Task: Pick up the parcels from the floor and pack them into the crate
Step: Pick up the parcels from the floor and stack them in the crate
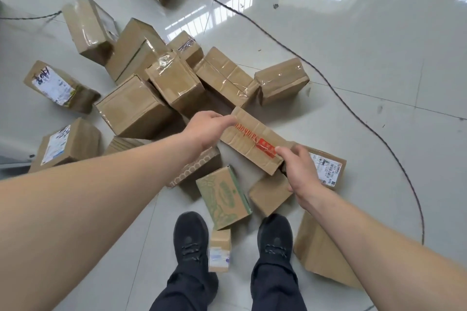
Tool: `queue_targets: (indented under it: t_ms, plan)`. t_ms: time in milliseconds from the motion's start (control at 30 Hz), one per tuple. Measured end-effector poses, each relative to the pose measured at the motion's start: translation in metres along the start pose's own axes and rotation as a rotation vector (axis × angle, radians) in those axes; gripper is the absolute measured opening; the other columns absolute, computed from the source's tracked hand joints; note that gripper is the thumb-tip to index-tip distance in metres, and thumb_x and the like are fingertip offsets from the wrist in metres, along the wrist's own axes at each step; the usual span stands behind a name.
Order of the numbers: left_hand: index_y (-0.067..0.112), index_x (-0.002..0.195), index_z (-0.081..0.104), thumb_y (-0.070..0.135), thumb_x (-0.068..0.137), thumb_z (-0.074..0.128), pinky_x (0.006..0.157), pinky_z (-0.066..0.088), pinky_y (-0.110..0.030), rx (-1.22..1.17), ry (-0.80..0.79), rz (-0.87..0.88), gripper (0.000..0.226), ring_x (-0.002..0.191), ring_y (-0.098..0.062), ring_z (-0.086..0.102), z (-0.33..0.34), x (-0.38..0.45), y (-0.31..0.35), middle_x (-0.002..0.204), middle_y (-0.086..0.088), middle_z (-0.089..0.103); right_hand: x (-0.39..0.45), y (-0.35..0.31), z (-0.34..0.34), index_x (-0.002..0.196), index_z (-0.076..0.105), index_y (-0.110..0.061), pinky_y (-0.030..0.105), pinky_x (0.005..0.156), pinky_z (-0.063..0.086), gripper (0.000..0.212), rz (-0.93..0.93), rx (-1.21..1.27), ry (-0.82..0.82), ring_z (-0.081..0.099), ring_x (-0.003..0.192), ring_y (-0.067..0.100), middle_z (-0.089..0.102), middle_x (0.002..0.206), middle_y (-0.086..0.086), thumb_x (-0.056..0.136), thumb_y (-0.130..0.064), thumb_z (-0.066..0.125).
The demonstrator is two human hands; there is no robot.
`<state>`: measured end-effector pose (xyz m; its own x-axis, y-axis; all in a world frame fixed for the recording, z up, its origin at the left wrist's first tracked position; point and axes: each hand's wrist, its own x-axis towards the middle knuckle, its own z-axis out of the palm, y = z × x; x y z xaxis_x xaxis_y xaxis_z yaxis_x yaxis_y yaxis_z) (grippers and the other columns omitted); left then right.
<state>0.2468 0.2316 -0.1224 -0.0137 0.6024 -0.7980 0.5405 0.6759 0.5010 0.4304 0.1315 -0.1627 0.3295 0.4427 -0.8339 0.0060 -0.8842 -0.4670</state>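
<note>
A long brown parcel with red lettering (249, 137) lies tilted over the heap, held at both ends. My left hand (204, 131) grips its far left end and my right hand (299, 169) grips its near right end. Under and around it lie several cardboard parcels: a green-printed box (223, 197), a plain box (269, 193), a labelled box (326, 168), a taped box (177, 82) and a large box (134, 106). No crate is in view.
My two black shoes (190, 237) stand on the glossy white tile floor (366, 63), with a small parcel (219, 250) between them. A flat brown parcel (321, 255) lies by my right arm. A black cable (336, 91) curves across the floor to the right.
</note>
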Motion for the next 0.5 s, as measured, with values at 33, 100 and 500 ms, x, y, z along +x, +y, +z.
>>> queue_targets:
  t_ms: [33, 100, 500]
  plan:
    - [0.015, 0.122, 0.064, 0.045, 0.091, 0.061, 0.061, 0.04, -0.024, 0.022, 0.003, 0.011, 0.043, 0.084, -0.009, 0.053, 0.007, 0.017, -0.003, 0.118, 0.001, 0.062, 0.014, 0.008, 0.004, 0.121, 0.056, -0.026, 0.031, 0.067, 0.039, 0.035, 0.0, -0.001, 0.008, 0.054, 0.086, 0.002, 0.059, 0.1, -0.017, 0.092, -0.042, 0.066]
    - [0.015, 0.12, 0.064, 0.044, 0.092, 0.06, 0.057, 0.038, -0.022, 0.051, 0.008, 0.023, 0.041, 0.081, -0.007, 0.053, 0.021, 0.047, -0.01, 0.114, 0.002, 0.063, 0.038, 0.02, 0.011, 0.122, 0.055, -0.025, 0.035, 0.077, 0.045, 0.037, 0.005, 0.016, 0.026, 0.054, 0.087, 0.001, 0.059, 0.099, -0.018, 0.091, -0.042, 0.066]
    - [0.022, 0.133, 0.053, 0.057, 0.093, 0.049, 0.082, 0.039, -0.038, 0.038, -0.048, -0.092, 0.054, 0.106, -0.021, 0.055, 0.032, 0.089, -0.034, 0.122, 0.0, 0.06, 0.067, 0.043, 0.03, 0.104, 0.059, -0.033, 0.046, 0.094, 0.054, 0.054, 0.059, 0.201, 0.132, 0.069, 0.103, 0.026, 0.072, 0.104, -0.004, 0.065, -0.071, 0.06]
